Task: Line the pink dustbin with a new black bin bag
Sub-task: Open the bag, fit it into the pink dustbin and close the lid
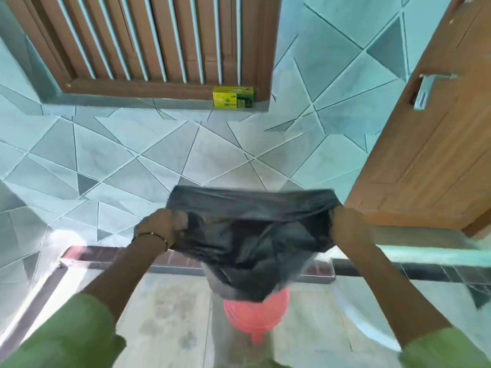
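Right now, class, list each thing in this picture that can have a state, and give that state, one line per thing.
Black bin bag: held up, mouth stretched wide, not yet in the bin.
Pink dustbin: on the floor below the bag, unlined.
Left hand: shut on the bag's left edge.
Right hand: shut on the bag's right edge.
Wooden door: swung open.
Yellow-green box: on the window ledge, closed.

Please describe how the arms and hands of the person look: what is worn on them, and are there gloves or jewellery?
Both hands, the left hand and the right hand, are bare, with no gloves. The forearms are uncovered too; loose green sleeves end near the elbows on both arms. A thin bangle, metallic-looking, circles the left wrist. No ring or watch shows, though motion blur hides fine detail.
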### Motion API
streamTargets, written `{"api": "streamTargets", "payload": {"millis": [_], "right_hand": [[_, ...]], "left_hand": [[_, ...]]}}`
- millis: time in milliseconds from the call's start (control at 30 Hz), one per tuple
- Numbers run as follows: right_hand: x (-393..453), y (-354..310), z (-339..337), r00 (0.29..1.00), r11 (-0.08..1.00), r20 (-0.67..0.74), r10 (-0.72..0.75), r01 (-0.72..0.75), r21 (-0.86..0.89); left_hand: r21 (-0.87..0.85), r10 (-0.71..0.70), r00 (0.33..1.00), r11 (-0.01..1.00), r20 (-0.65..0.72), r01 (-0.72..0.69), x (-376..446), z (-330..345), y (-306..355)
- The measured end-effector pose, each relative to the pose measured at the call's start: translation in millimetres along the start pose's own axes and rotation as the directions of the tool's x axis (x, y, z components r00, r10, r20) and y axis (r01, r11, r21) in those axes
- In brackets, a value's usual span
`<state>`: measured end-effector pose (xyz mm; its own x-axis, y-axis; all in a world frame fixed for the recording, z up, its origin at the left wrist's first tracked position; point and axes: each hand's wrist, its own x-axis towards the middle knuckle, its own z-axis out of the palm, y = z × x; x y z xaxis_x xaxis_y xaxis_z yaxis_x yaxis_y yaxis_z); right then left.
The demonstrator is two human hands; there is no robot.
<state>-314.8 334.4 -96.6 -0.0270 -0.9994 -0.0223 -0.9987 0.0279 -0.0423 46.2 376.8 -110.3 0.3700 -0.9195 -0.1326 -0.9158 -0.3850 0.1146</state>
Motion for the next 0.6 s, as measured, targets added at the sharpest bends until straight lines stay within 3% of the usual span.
{"api": "streamTargets", "payload": {"millis": [67, 200, 600], "right_hand": [[-3.6, 4.0, 4.4, 0.999, 0.999, 0.051, -0.005, 0.007, -0.034], [-26.2, 13.3, 19.4, 0.946, 0.998, 0.323, 0.033, -0.013, -0.064], [-45.8, -2.0, 23.9, 0.952, 0.976, 0.291, 0.098, -0.035, -0.215]], "left_hand": [[0.106, 0.006, 1.0, 0.994, 0.014, -0.008, 0.7, 5.6, -10.8], [0.348, 0.074, 0.955, 0.921, 0.286, -0.175, -12.8, 29.8, -33.3], [0.357, 0.151, 0.945, 0.899, 0.29, -0.253, -14.9, 27.9, -48.8]]}}
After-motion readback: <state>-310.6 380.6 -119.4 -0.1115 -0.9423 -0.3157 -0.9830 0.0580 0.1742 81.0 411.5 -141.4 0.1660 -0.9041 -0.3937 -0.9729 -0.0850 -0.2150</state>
